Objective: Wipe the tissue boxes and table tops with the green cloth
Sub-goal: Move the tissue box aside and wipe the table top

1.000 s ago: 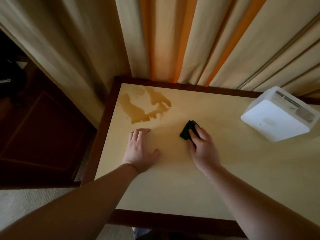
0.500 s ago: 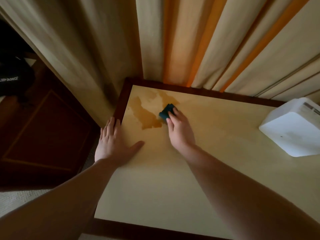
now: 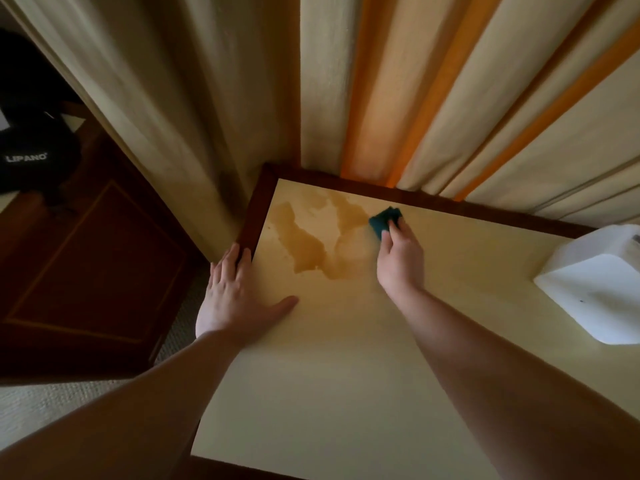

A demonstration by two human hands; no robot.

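You're mid table-wipe: your right hand (image 3: 400,258) pinches the green cloth (image 3: 384,221) beside the brown stain (image 3: 304,244), your left hand (image 3: 239,299) flat on the table top (image 3: 346,393); sweep left next.

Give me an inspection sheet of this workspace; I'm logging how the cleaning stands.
Surface: cream table top with dark wood rim; brown stain near the far left corner.
Job's things: green cloth at the stain's right edge; white tissue box at right.
Clutter: nothing seen.
Hands: left hand flat on the table's left edge; right hand presses the cloth under its fingers.
Cables: nothing seen.
Surroundings: cream and orange curtains behind; dark cabinet at left.
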